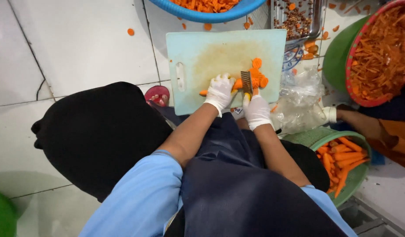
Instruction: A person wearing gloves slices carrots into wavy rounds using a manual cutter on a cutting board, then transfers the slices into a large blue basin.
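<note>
Nearest to us we see the blue sleeves and a dark apron (237,184) of the person, and a black cloth bundle (97,136) at 9 o'clock from the arms. At 3 o'clock from the right forearm stands a green basket (358,175) with whole peeled carrots (343,158) inside.

A little farther, both hands wear white gloves and work on a pale blue cutting board (198,57) that lies on the white tiled floor (79,44). The left hand (220,91) is curled down on a carrot (236,84), its fingers pressing it flat to the board; the thin orange tip shows at 9 o'clock of this hand. The right hand (256,110) is closed around the yellow handle of a wavy-blade cutter (246,82), whose metal blade stands on the carrot just beside the left fingers. At 2 o'clock from the blade lies a small heap of carrot slices (258,75), touching the board.

At 3 o'clock of the board we see a crumpled clear plastic bag (301,98), and another person's gloved hand (329,115) beside it.

Farthest, at 12 o'clock, is a blue basin (211,16) with cut carrot, and at 2 o'clock a red-rimmed basket (378,57) full of carrot shreds.
</note>
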